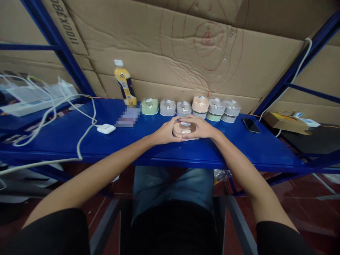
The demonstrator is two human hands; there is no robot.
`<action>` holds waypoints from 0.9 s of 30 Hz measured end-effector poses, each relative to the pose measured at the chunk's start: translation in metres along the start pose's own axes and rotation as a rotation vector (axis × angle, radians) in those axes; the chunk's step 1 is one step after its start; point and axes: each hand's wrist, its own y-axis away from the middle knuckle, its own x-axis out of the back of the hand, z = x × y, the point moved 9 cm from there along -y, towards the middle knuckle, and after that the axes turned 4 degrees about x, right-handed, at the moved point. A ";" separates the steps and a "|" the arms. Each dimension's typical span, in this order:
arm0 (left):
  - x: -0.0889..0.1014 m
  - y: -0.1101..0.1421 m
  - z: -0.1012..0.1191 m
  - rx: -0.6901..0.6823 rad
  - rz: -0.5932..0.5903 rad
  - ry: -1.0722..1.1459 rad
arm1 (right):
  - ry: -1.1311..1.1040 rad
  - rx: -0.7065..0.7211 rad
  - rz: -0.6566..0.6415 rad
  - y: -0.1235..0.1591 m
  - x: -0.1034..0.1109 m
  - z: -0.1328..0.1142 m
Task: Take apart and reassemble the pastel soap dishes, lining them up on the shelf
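Note:
A pinkish-beige rounded box [178,129] sits near the front middle of the blue table, with a pale label and a small white piece on its top. My left hand [167,131] is wrapped round its left side. Around the right side curls my right hand [201,128], its fingers reaching over the top and front. Both hands partly cover the box. Just behind them stands a row of similar boxes: a green one [149,107], a grey one [168,107] and another grey one [183,108]. To their right are stacked boxes, with a peach box [200,105] on one stack.
The blue table [148,154] has a bottle [125,84] at the back left. A white adapter [106,128] with cables lies at left, near a pixelated patch. On the right are a phone [250,125] and a cardboard box [287,123]. Cardboard [138,46] walls the back.

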 end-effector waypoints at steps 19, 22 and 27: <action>0.069 -0.042 -0.025 0.213 0.586 -0.163 | 0.134 -0.378 0.782 0.050 0.106 0.056; 0.062 -0.087 -0.032 0.326 0.617 -0.182 | 0.191 -0.412 0.804 0.056 0.111 0.066; 0.029 -0.135 -0.022 0.447 0.609 -0.218 | 0.186 -0.384 0.798 0.057 0.108 0.073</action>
